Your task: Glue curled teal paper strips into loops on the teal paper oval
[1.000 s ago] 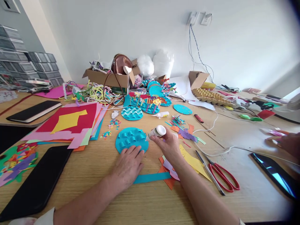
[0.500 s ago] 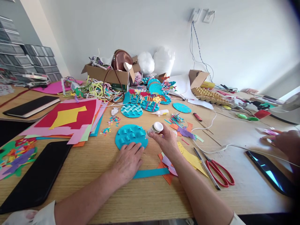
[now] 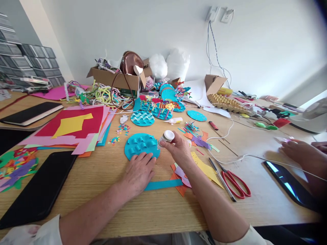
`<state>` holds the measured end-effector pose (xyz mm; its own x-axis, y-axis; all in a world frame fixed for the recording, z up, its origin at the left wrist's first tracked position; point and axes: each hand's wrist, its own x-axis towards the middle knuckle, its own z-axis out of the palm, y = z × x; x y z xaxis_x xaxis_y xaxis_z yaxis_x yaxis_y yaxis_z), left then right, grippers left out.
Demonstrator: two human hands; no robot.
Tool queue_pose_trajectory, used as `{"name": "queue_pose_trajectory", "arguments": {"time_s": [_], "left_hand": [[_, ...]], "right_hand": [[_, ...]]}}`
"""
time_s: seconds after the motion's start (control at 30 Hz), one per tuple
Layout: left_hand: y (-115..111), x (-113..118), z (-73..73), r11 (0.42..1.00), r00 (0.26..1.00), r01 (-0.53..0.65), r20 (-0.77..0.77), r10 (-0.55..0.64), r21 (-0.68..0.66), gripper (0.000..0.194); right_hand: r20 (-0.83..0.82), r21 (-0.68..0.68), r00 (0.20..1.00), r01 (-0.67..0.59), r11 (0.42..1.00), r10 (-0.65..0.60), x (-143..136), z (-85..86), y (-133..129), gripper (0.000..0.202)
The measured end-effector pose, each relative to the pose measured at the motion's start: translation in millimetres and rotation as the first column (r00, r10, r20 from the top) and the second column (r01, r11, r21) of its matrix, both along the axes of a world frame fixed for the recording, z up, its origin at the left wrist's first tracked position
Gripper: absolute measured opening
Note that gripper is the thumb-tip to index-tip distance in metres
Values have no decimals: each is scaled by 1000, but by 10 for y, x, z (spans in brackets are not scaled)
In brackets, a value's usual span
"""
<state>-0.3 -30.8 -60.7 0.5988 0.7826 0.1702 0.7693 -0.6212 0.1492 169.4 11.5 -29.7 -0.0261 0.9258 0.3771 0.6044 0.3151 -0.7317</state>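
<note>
A round blue paper disc (image 3: pixel 139 141) with curled paper strips standing on it lies on the table in front of me. My left hand (image 3: pixel 139 170) rests flat on its near edge, fingers stretched out. Just right of the disc, my right hand (image 3: pixel 180 148) grips a small white glue bottle (image 3: pixel 167 136), which is tilted with its white base up and its tip low toward the disc's right edge. The tip itself is hard to make out. A blue paper strip (image 3: pixel 163 184) lies between my forearms, over some orange and purple scraps (image 3: pixel 182 175).
Red-handled scissors (image 3: pixel 235 183) and a pen (image 3: pixel 222 180) lie to the right, with a white cable (image 3: pixel 245 155) behind. Another person's hand (image 3: pixel 293 149) is at the far right near a black phone (image 3: pixel 288 183). Paper sheets (image 3: pixel 74 126) and a black tablet-like slab (image 3: pixel 38 190) lie left.
My view has shifted slightly, so the scene sits a little higher and further left. My hands keep their places at the disc. The other person's hand has come further into view.
</note>
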Motion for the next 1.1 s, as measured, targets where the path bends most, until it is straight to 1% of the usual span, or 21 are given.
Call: {"name": "queue_pose_trajectory", "arguments": {"time_s": [0.17, 0.5, 0.63, 0.77, 0.87, 0.93, 1.03, 1.1], "left_hand": [[-2, 2, -3, 1000, 1000, 0, -5, 0, 7, 34], [0, 4, 12, 1000, 1000, 2, -19, -2, 7, 35], [1, 0, 0, 1000, 1000, 5, -16, -5, 8, 36], [4, -7, -12, 1000, 1000, 6, -9, -5, 23, 36], [5, -7, -6, 1000, 1000, 5, -9, -5, 22, 36], [5, -5, -1, 1000, 1000, 6, -10, -6, 23, 36], [6, -6, -1, 1000, 1000, 8, -14, -8, 26, 36], [7, -10, -6, 1000, 1000, 7, -14, -6, 29, 36]], "right_hand": [[-13, 0, 999, -30, 1000, 30, 1, -25, 27, 20], [-59, -26, 998, -34, 999, 32, -20, -40, 63, 21], [-38, -14, 999, -15, 1000, 14, -9, -51, 67, 24], [-62, -21, 998, -2, 1000, 0, 9, -75, 77, 27], [-125, -40, 992, 7, 999, -12, 29, -116, 107, 27], [-216, -65, 976, 17, 998, -31, 43, -144, 131, 28], [-375, -103, 925, 23, 994, -60, 64, -161, 154, 27], [-440, -125, 894, 32, 992, -85, 74, -155, 153, 26]]}}
